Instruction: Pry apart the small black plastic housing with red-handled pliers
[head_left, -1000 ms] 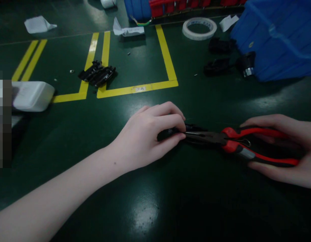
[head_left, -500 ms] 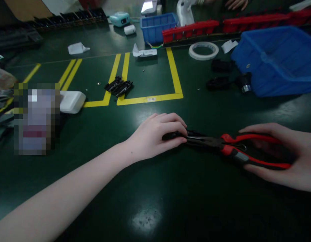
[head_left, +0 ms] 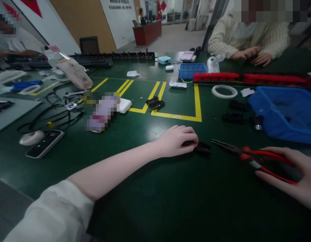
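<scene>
Pliers [head_left: 246,156] now off the black part [head_left: 203,149]. A moment ago their tips met it at our left fingertips; now a short stretch of bare table [head_left: 170,198] lies between the two. Our view has also lifted, bringing in the far side of the table, where a co-worker's hands [head_left: 262,59] rest close together. We take the gap to mean the tool is not acting on the part just now, with the left hand alone keeping hold of it; whether anything on the part was altered, we cannot tell.

Left hand [head_left: 179,143]: fingers curled down, thumb and fingertips pinching the part against or just above the table. One end lies under our fingers, hidden; the other juts out toward the right hand.

Right hand [head_left: 305,179]: wrapped round the red handles, which stand spread. Tips slightly parted, aimed back at the part, near but not touching.

Beyond the left hand lies a cluster of small black pieces [head_left: 155,103]. Ahead of the right hand: a blue bin [head_left: 278,117], with loose black pieces [head_left: 233,118] on its near-left side.
</scene>
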Motion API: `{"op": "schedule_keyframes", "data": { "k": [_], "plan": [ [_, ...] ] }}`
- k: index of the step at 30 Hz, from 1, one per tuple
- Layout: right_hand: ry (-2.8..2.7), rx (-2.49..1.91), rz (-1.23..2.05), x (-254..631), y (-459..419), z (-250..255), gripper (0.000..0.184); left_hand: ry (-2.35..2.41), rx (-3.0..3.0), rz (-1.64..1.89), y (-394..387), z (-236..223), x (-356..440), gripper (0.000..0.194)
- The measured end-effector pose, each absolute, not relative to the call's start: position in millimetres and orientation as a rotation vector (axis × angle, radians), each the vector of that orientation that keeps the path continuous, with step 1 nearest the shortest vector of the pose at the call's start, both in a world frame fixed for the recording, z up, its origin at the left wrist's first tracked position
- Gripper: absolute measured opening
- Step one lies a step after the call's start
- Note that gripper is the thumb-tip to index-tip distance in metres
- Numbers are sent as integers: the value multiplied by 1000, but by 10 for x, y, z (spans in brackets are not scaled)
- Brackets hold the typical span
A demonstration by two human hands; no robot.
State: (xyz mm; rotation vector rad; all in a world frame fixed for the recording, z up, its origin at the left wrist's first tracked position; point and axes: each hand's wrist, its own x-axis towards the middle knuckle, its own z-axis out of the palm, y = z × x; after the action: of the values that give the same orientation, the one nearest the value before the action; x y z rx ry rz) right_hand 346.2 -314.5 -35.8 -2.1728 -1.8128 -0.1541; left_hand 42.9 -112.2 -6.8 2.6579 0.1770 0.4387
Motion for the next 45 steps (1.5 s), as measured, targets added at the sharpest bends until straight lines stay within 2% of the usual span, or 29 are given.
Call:
{"op": "schedule_keyframes", "data": {
  "k": [2, 8, 16, 21, 27, 33, 45],
  "plan": [
    [-1932, -2083, -112, 3452, -3090, -331, 45, 170, 2686, 462, -1129, -87, 433, 15],
    [-2065, -1980, -193, 3254, -2962, -278, 54, 182, 2744, 499, -1158, -136, 432, 18],
    [-2010, -2041, -262, 2960, -2730, -259, 56, 206, 2741, 516, -1184, -135, 424, 18],
    [-1940, -2065, -317, 2972, -2640, -267, 64, 244, 2717, 555, -1219, -142, 397, 16],
    [-1906, -2088, -393, 2894, -2517, -208, 54, 344, 2714, 606, -1280, -147, 375, 16],
    [-2000, -2113, -409, 2848, -2460, -234, 32, 425, 2704, 617, -1289, -155, 355, 16],
    [-1850, -2177, -343, 2826, -2447, -280, 34, 320, 2633, 571, -1211, -161, 295, 23]
  ]
}}
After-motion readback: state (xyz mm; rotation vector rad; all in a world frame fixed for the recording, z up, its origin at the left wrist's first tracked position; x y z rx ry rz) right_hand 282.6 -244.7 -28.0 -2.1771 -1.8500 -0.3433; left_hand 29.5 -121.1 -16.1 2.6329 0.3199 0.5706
